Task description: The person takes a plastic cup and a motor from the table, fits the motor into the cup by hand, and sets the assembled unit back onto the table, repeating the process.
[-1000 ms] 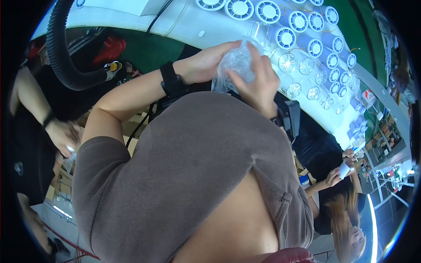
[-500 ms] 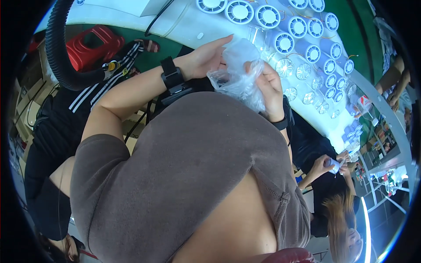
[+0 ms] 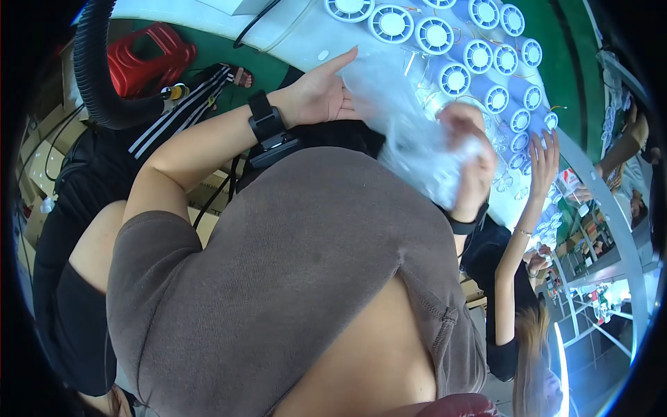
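The right hand's fingers [image 3: 478,170], blurred, are curled and clamped on the bunched end of a clear bag [image 3: 410,128], while the left hand [image 3: 321,96] is spread, thumb up and fingers apart, just beside the other end; whether its fingertips touch the film I cannot tell. The bag hangs between the hands in front of the table [image 3: 337,40], its long axis slanting from upper left down to the bunched end at lower right, and is too blurred to show whether it is marked. Beyond it stand lilac cylinders [image 3: 434,35] with white spoked ends, and behind the left forearm a carton [image 3: 210,190] bears small dark print.
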Action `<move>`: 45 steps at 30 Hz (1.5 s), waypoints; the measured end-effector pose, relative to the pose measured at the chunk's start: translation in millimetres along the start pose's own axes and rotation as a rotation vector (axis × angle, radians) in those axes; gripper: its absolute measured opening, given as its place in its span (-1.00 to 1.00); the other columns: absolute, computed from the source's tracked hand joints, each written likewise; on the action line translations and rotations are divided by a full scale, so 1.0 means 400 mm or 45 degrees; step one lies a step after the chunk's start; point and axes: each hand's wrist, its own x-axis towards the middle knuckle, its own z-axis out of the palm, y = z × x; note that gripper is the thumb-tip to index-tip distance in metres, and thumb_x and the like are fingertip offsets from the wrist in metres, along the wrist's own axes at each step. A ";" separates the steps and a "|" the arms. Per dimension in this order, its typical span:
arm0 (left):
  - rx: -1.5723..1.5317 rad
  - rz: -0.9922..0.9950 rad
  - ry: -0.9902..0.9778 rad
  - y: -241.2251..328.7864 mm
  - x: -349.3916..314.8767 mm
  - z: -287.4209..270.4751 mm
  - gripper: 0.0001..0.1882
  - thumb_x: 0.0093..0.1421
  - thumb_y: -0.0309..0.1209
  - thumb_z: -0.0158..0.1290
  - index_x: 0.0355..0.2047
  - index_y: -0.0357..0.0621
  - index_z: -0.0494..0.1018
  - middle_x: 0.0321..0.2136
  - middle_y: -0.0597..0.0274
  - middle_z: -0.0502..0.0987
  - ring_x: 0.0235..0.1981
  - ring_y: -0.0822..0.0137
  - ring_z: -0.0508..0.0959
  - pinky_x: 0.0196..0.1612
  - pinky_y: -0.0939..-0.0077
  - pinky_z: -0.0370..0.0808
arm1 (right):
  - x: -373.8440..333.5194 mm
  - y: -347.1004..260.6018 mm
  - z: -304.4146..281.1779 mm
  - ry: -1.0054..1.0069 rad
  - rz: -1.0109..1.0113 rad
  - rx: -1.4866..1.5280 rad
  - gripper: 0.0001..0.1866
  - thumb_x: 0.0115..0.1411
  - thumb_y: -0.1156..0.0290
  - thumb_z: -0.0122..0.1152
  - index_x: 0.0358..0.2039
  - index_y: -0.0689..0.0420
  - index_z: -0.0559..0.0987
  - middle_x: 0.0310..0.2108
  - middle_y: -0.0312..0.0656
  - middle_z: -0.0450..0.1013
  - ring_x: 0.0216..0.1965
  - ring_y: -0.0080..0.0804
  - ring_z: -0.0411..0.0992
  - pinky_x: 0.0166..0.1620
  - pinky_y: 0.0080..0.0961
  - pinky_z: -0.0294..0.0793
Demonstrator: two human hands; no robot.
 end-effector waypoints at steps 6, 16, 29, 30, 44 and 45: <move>-0.031 -0.122 0.099 0.003 -0.004 0.004 -0.03 -0.07 0.29 -0.29 0.00 -0.45 -0.04 -0.10 -0.20 0.24 -0.10 0.15 0.35 -0.12 0.27 0.35 | 0.026 -0.050 -0.133 -0.844 -0.472 1.181 -0.74 0.08 0.14 -0.12 -0.52 0.06 0.37 -0.74 -0.34 0.35 -0.76 -0.59 0.18 -0.67 -0.62 0.08; 0.669 0.267 0.457 -0.036 0.034 0.048 -0.05 -0.09 0.28 -0.23 -0.07 -0.50 0.03 -0.39 -0.09 0.36 -0.50 0.29 0.46 -0.51 0.51 0.45 | -0.127 -0.098 -0.203 -0.133 -0.395 0.975 -0.61 0.07 -0.06 -0.15 -0.54 0.03 0.28 -0.85 -0.37 0.15 -0.83 -0.64 0.03 -0.72 -0.71 -0.03; 0.221 0.661 0.930 -0.158 -0.015 0.134 -0.17 -0.03 0.24 -0.30 -0.11 -0.38 0.12 -0.40 -0.01 0.37 -0.61 0.32 0.45 -0.67 0.59 0.38 | -0.057 -0.024 -0.279 -0.480 -0.030 1.178 -0.74 0.07 0.15 -0.11 -0.52 0.09 0.29 -0.70 -0.32 0.25 -0.74 -0.53 0.08 -0.63 -0.60 0.07; 0.203 0.676 0.778 -0.167 -0.028 0.152 -0.20 -0.01 0.24 -0.32 -0.10 -0.32 0.14 -0.35 0.01 0.36 -0.53 0.34 0.45 -0.58 0.57 0.40 | -0.049 -0.031 -0.248 -0.437 0.125 1.156 -0.80 0.07 0.23 -0.11 -0.50 0.11 0.31 -0.67 -0.32 0.27 -0.70 -0.52 0.13 -0.61 -0.60 0.12; -0.499 1.922 0.549 -0.547 -0.290 0.061 -0.64 0.13 -0.13 -0.19 -0.22 -0.14 0.29 -0.30 0.28 0.37 -0.28 0.48 0.37 -0.25 0.59 0.33 | -0.201 0.059 0.453 -1.485 -0.858 -0.272 -0.76 -0.05 0.53 -0.02 -0.30 0.27 0.37 -0.41 -0.21 0.38 -0.48 -0.36 0.36 -0.41 -0.48 0.32; -0.547 2.046 0.648 -0.588 -0.306 0.027 -0.66 0.12 -0.13 -0.17 -0.27 -0.14 0.31 -0.32 0.27 0.37 -0.30 0.50 0.37 -0.27 0.59 0.32 | -0.240 0.059 0.491 -1.645 -0.751 -0.193 -0.75 -0.05 0.54 -0.03 -0.29 0.26 0.36 -0.40 -0.20 0.37 -0.48 -0.35 0.36 -0.42 -0.48 0.33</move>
